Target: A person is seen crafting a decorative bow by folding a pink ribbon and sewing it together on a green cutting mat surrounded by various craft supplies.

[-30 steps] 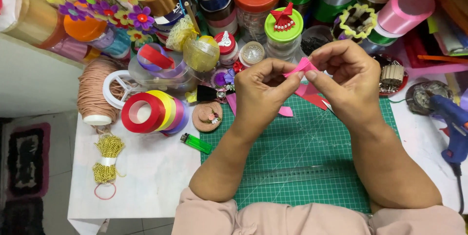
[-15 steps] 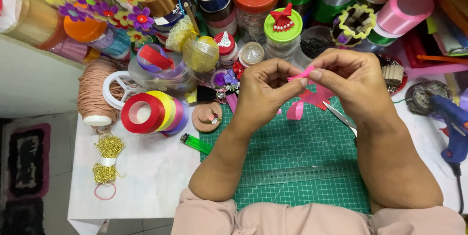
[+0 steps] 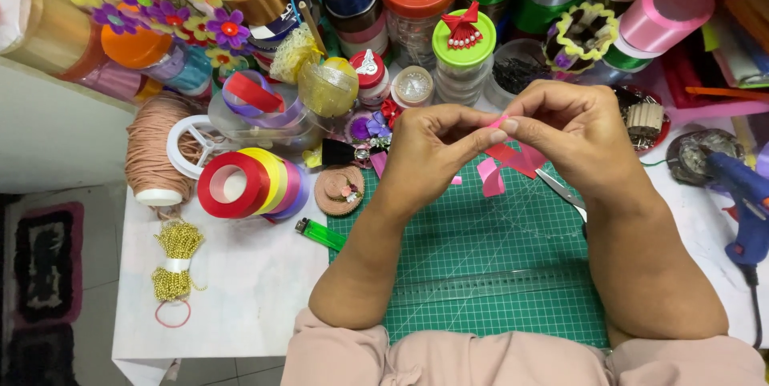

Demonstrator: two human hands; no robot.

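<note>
My left hand [image 3: 432, 150] and my right hand [image 3: 573, 130] meet above the far edge of a green cutting mat [image 3: 497, 258]. Both pinch a small folded piece of pink ribbon [image 3: 498, 122] between thumbs and forefingers; only its tip shows. A loose pink ribbon loop [image 3: 489, 178] and darker pink scraps [image 3: 521, 159] lie on the mat just under my hands. Scissors [image 3: 561, 191] lie partly hidden beneath my right wrist.
Stacked ribbon rolls [image 3: 248, 183], a cord spool [image 3: 155, 154], a green lighter [image 3: 322, 234], a small straw hat [image 3: 340, 190] and gold bead chain [image 3: 177, 262] lie left. Jars and ribbon spools crowd the back. A blue glue gun [image 3: 741, 194] lies right. A clear ruler [image 3: 489, 286] crosses the mat.
The folded pink piece has been squeezed smaller between my fingertips and my hands dropped slightly. The loose pink loop on the mat became visible as my hands shifted.
</note>
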